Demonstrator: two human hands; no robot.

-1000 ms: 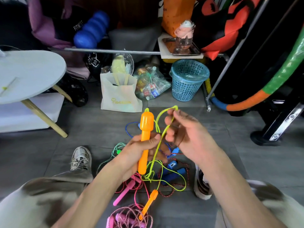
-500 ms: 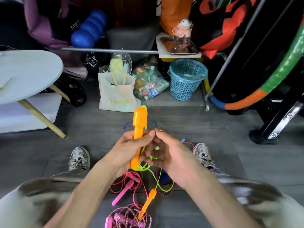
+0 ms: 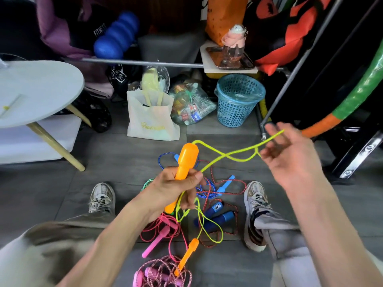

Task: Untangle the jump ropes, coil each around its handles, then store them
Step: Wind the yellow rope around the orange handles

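A grey tiled floor fills the view, with a round white table at the left and a blue mesh basket and a cream paper bag at the back. The person sits with one shoe on each side of a tangle of jump ropes lying on the floor between the feet.

The left hand is raised above that tangle, forearm running up from the lower left, fingers curled tight round an orange handle. The handle stands nearly upright, leaning slightly right, its thick rounded end up and its narrow end poking out below the fist. A yellow-green rope leaves the top of the handle and runs up and right, crossing itself once in a loop, to the right hand. That hand is held high and out to the right, palm toward the camera, fingers loosely bent, with the rope pinched at the fingertips; the picture is blurred there, so exactly which fingers pinch it cannot be told.

More of the same rope hangs in loose loops below the left fist and trails down to a second orange handle, which lies on the floor pointing up and right. Around it lie two dark blue handles side by side, a pink handle with its pink cord, and a coiled pink braided rope at the bottom edge.
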